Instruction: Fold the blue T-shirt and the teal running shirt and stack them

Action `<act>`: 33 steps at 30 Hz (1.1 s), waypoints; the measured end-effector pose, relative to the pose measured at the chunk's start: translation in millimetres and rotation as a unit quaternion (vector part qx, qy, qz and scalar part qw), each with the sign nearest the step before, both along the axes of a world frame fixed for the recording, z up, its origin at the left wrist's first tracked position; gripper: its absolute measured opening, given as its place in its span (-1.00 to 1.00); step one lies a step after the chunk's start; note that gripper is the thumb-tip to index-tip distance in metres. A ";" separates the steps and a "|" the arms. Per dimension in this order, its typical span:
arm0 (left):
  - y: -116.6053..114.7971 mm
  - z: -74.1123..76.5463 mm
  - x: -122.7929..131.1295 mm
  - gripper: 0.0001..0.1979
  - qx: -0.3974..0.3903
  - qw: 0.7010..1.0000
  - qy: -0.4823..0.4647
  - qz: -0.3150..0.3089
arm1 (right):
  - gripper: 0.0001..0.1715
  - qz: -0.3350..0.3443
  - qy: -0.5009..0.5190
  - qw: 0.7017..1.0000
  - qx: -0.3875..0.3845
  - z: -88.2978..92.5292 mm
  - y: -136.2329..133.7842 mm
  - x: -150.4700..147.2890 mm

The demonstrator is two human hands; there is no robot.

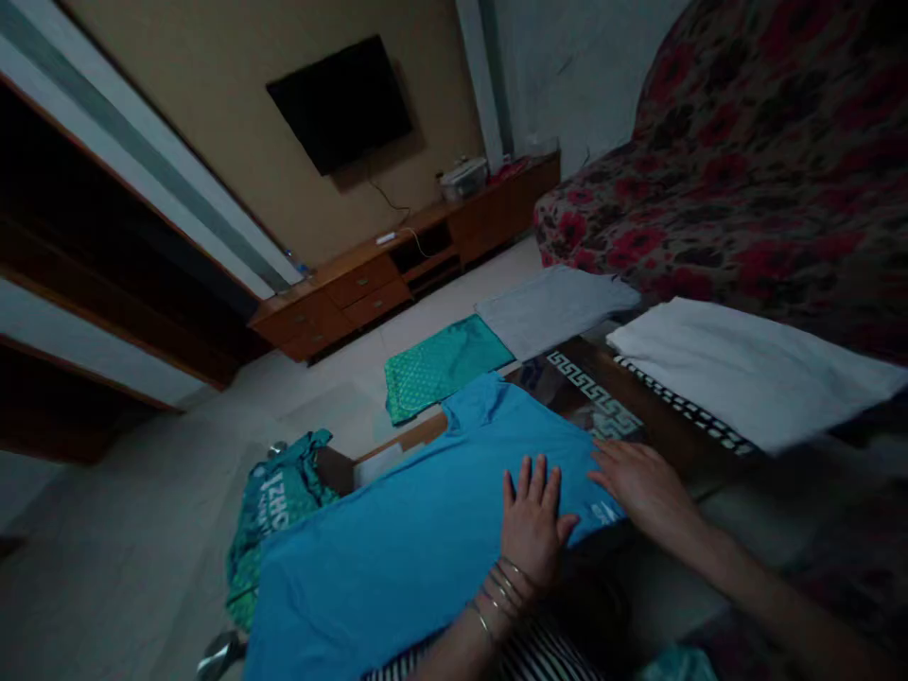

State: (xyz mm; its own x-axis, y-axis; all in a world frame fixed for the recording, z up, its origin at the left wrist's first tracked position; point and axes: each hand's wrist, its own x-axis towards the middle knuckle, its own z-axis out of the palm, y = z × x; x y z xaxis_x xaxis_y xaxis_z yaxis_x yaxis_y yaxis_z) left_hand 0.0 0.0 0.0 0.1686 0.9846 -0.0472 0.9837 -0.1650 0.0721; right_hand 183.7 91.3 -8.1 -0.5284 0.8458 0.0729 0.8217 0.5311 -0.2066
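The left hand (533, 530) was spread flat, not gripping, and the right hand (642, 487) rested open on a bright blue cotton T-shirt (418, 511) on a dark wooden table (659, 411); uneven pressing could drag the T-shirt off the table.

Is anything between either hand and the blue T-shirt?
Nothing visible stands in the way. The left hand lies flat on the blue T-shirt, and the right hand rests at the shirt's edge, with no other item between them.
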 end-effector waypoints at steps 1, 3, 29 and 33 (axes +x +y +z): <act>-0.7 -1.8 0.3 -0.32 -0.002 1.000 -0.003 0.003 | -0.65 0.007 -0.002 1.000 -0.002 8.3 18.0 -9.1; -2.1 -4.8 0.7 -0.32 -0.003 1.000 -0.012 0.007 | -0.63 0.001 -0.003 1.000 -0.021 24.7 54.7 -32.4; -12.2 -15.4 -12.1 -0.32 0.021 0.991 -0.129 0.002 | -0.56 0.009 0.204 0.962 -0.183 41.5 223.2 -227.7; -12.8 -13.4 -13.5 -0.31 0.010 0.990 -0.140 -0.009 | -0.58 -0.054 0.114 0.979 -0.162 21.7 221.1 -222.2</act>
State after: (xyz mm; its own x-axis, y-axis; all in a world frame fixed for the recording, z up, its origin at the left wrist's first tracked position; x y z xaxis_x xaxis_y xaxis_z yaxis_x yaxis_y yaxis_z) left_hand -13.5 -12.8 -13.4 0.1894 0.9816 0.0236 0.9224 -0.1861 0.3384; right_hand -38.5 312.4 13.7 -0.4359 0.8941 -0.1029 0.7828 0.3203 -0.5335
